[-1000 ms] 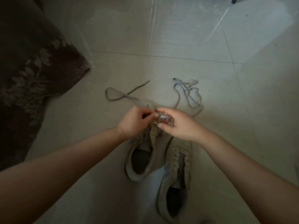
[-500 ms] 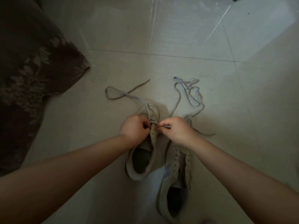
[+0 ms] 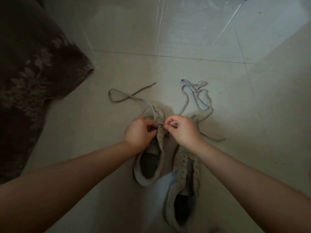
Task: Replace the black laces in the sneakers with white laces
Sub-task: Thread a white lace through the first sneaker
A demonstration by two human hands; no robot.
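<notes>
Right hand [image 3: 183, 130] has dropped, seemingly pinching lace [image 3: 175, 126]; sneaker [image 3: 151, 148] toe points away.

Quick count: two sneakers [image 3: 149, 158] on the tiled floor [image 3: 218, 39], the left one and a right one [image 3: 182, 195] sitting just beside it, both tan-ish in this dim light. Laces look like two pale ones as far as I can tell, one running off the left shoe's toe in a loop [image 3: 121, 98] and one in a loose tangle [image 3: 200, 96] further right. Then two hands, left [image 3: 139, 132] and right [image 3: 182, 130], and one dark leaf-patterned cloth [image 3: 33, 68] off at the left.
</notes>
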